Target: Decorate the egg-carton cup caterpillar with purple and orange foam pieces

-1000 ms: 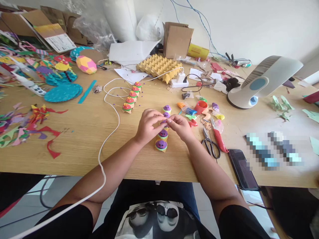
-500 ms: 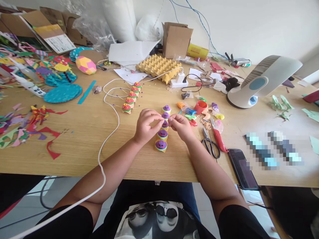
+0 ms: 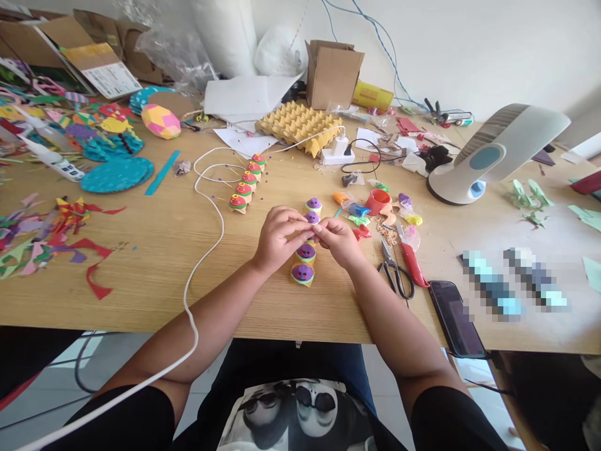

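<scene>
My left hand [image 3: 282,237] and my right hand [image 3: 339,240] meet fingertip to fingertip over a row of egg-carton cups topped with purple clay [image 3: 303,273]. Both hands are closed in a pinch, and whatever sits between the tips is too small to make out. The purple tops carry small dark eyes and a mouth. My fingers cover the middle cup. Farther off to the left stands a similar row with red and green tops [image 3: 243,189], thin sticks poking out of its sides.
Scissors [image 3: 397,275], a red-handled knife [image 3: 413,263] and a phone [image 3: 456,319] lie right of my forearm. Bagged clay surrounds a red ring of tape [image 3: 378,202]. A white cable [image 3: 191,275] crosses my left arm. Behind are a yellow egg tray [image 3: 300,125] and a fan [image 3: 493,156].
My right hand has moved slightly left, so the fingertips of both hands now touch. The middle purple cup, partly visible before, is now covered. The rows of cups have not visibly moved.
</scene>
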Demonstrator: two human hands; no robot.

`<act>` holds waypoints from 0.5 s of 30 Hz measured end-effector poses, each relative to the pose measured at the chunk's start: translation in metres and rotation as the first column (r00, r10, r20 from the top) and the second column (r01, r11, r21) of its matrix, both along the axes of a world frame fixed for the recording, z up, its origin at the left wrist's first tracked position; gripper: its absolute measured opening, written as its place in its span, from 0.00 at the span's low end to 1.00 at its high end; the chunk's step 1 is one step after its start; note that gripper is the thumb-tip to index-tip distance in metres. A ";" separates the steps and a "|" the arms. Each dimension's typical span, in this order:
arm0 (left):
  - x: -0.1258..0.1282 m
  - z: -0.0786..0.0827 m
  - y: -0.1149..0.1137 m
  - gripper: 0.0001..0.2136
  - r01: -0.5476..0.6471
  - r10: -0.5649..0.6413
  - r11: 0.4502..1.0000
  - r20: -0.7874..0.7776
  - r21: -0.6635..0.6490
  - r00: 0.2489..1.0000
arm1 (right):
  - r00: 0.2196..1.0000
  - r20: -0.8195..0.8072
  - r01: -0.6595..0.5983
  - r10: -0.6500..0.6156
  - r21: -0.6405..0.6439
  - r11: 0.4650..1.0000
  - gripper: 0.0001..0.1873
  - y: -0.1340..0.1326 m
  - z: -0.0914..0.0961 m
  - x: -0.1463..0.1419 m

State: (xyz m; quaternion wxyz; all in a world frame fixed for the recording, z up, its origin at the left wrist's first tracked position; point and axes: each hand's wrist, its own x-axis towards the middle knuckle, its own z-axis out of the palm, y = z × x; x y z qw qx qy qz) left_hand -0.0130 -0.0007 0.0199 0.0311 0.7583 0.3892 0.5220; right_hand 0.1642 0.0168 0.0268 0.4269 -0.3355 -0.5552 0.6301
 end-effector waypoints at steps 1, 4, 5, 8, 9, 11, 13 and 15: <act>0.000 0.000 0.000 0.04 -0.007 0.007 1.000 -0.003 0.003 1.000 | 1.000 -0.004 -0.002 0.002 -0.006 1.000 0.21 0.000 0.000 0.000; -0.002 0.000 -0.001 0.03 -0.015 0.016 0.999 -0.007 0.029 1.000 | 1.000 -0.018 -0.005 0.005 -0.006 1.000 0.20 -0.001 0.000 -0.001; -0.002 0.000 -0.001 0.02 -0.015 0.015 0.999 -0.004 0.040 1.000 | 1.000 -0.022 -0.002 0.002 -0.005 1.000 0.20 -0.001 0.000 -0.001; -0.002 0.001 -0.002 0.01 -0.015 0.015 0.999 0.015 0.044 1.000 | 0.998 -0.044 0.054 -0.055 -0.027 0.998 0.18 0.001 0.000 -0.002; -0.002 0.001 -0.002 0.01 -0.017 0.016 0.999 0.026 0.034 1.000 | 0.994 -0.062 0.085 -0.087 -0.048 0.995 0.18 0.002 0.000 -0.001; -0.002 0.001 -0.002 0.01 -0.022 0.021 1.000 0.051 0.008 0.998 | 0.984 -0.114 0.124 -0.136 -0.111 0.986 0.17 0.005 -0.001 0.001; -0.001 0.001 -0.002 0.02 -0.030 0.031 0.999 0.076 -0.014 0.997 | 0.975 -0.175 0.100 -0.134 -0.191 0.976 0.16 0.008 -0.002 0.004; -0.001 0.001 -0.002 0.02 -0.044 0.047 0.998 0.087 -0.034 0.995 | 0.969 -0.229 0.025 -0.089 -0.268 0.963 0.13 0.010 -0.002 0.007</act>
